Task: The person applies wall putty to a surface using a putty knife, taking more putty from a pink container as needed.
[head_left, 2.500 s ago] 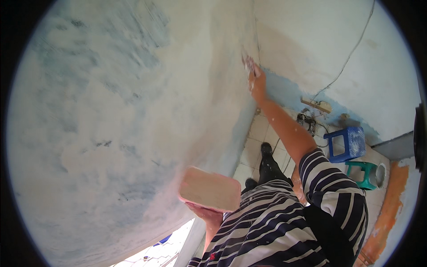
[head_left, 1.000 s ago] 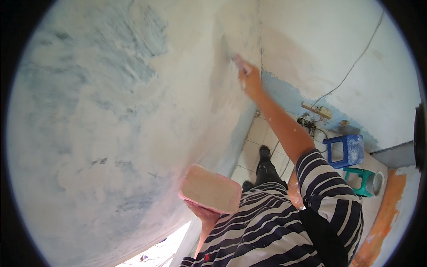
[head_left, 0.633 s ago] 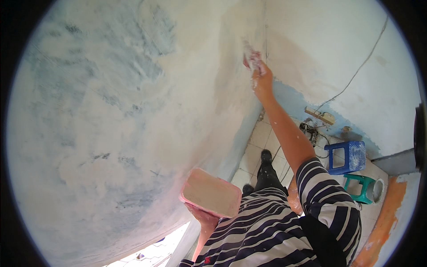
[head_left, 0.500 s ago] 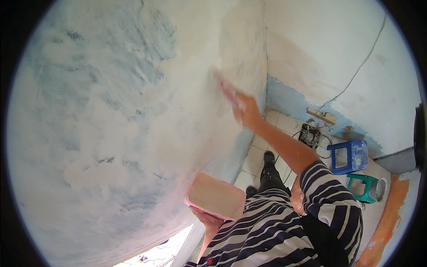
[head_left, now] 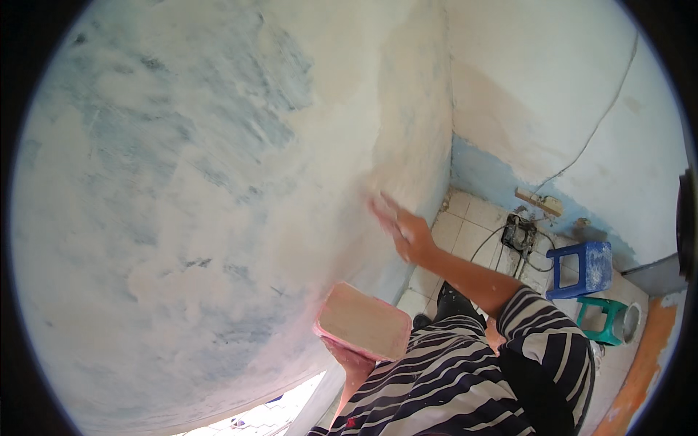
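Observation:
My right hand [head_left: 413, 236] is closed on a putty knife [head_left: 385, 212] with a reddish look. Motion blurs the tool, and its front end is at the patchy white-and-blue wall [head_left: 218, 218]. In front of my striped shirt, my left hand [head_left: 354, 357] holds a pink-rimmed tub of putty [head_left: 363, 320] from below. Smooth beige putty fills the top of the tub. Most of my left fingers are hidden under it.
A blue plastic stool [head_left: 580, 270] and a green plastic stool [head_left: 602, 320] stand on the tiled floor at the right. Cables run from a dark boxy device [head_left: 519, 232] near the wall corner. A power strip [head_left: 539, 201] is on the adjoining wall.
My right hand has moved down along the wall with the putty knife, nearer the tub. The tub in my left hand stays almost in place. The whole view has shifted slightly.

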{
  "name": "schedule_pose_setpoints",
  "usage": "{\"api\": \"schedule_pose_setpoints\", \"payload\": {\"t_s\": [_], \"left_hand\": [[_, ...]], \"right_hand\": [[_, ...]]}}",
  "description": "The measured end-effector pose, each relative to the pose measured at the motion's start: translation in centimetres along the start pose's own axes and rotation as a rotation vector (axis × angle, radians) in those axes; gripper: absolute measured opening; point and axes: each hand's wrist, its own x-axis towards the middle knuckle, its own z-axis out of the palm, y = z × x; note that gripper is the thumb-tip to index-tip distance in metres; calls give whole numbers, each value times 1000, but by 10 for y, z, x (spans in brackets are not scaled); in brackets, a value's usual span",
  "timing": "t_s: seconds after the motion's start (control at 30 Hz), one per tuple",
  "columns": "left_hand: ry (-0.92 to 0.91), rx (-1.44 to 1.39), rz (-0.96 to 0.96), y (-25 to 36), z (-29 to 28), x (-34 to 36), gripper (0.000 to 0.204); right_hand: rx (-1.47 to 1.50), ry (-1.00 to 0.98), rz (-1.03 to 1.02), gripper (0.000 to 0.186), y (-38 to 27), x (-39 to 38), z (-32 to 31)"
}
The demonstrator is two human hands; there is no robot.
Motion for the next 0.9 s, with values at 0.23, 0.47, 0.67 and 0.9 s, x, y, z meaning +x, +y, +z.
{"api": "schedule_pose_setpoints", "payload": {"t_s": [0.23,0.47,0.67,0.9], "left_hand": [[78,-19,-65,-1,-12,1,45],[53,53,48,-3,-24,6,51],[-2,-13,-64,-5,-32,7,54],[-12,-58,-35,-7,-49,10,59]], "right_hand": [[419,588,530,44,88,70,-48],[64,268,-6,56,29,1,20],[342,427,477,32,78,33,-30],[326,184,333,35,30,-13,37]]}}
